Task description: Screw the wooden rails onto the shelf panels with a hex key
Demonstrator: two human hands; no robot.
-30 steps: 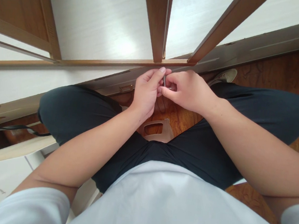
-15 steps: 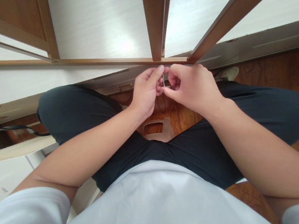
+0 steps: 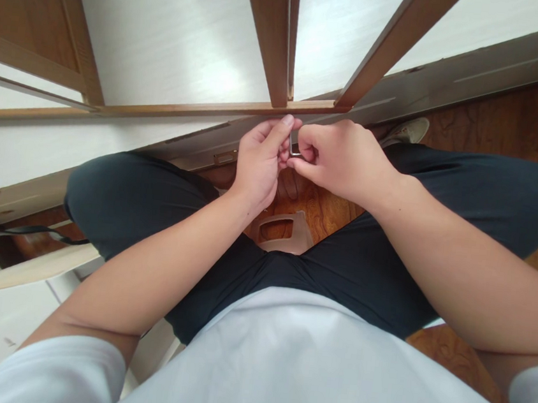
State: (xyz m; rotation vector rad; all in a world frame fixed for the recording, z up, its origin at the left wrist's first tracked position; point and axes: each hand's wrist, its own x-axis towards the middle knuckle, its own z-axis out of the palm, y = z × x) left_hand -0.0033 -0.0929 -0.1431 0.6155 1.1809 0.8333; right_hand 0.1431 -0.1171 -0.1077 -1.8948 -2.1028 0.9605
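Observation:
A thin, bent metal Allen key [image 3: 294, 153] shows between my two hands, just below the edge of a wooden frame rail [image 3: 187, 109]. My right hand [image 3: 345, 155] is closed, its thumb and curled fingers pinching the key's lower arm. My left hand [image 3: 260, 159] is closed too, with thumb and fingertips pinched around the upper end of the key, close under the rail. The left fingers hide that upper end, and I cannot see what it meets. Two brown wooden bars [image 3: 267, 34] rise from the rail above the hands.
The wooden frame, with a brown panel [image 3: 25, 3] at left, lies on a pale tabletop [image 3: 171, 37]. Below its edge runs a grey side with a small metal label holder [image 3: 225, 156]. My knees flank a beige stool [image 3: 302, 230] on a wood floor. A shoe [image 3: 413, 131] is at right.
The bent key has turned slightly, and its lower arm shows more clearly. Both hands have shifted a little left in view, as has the frame.

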